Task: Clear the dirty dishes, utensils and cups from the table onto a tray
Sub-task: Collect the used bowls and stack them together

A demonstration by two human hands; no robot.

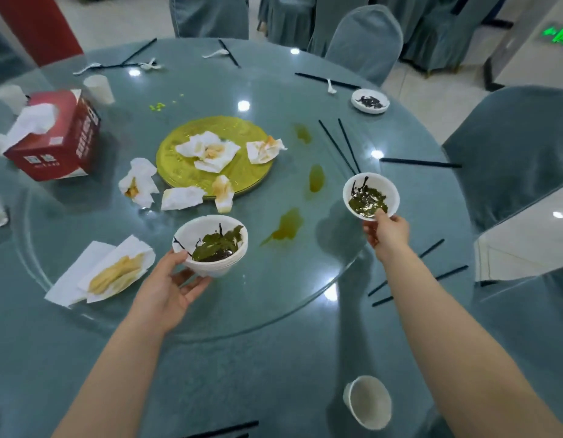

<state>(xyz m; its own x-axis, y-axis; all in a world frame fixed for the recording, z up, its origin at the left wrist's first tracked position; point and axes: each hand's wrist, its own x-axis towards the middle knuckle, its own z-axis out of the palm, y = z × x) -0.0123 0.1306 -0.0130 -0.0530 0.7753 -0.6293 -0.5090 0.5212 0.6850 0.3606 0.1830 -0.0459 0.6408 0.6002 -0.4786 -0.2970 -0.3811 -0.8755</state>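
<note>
My left hand point(172, 284) grips a stack of white bowls point(198, 230) from below and the left; the top bowl holds dark green leafy leftovers. My right hand point(388, 232) pinches the near rim of a single white bowl point(386, 189) with similar greens, held above the glass turntable. A small white dish point(357, 104) with dark scraps sits at the far right. A white paper cup point(368, 403) lies on its side near the front edge. Black chopsticks point(338, 146) lie just beyond the right bowl, and more pairs are scattered around the rim.
A red tissue box point(57, 137) stands at left, with paper cups point(98, 88) behind it. A gold centre disc point(239, 172) carries crumpled stained napkins. Napkins with yellow food point(114, 275) lie left of my left hand. Yellow-green spills point(286, 227) mark the glass. Covered chairs point(365, 42) ring the table.
</note>
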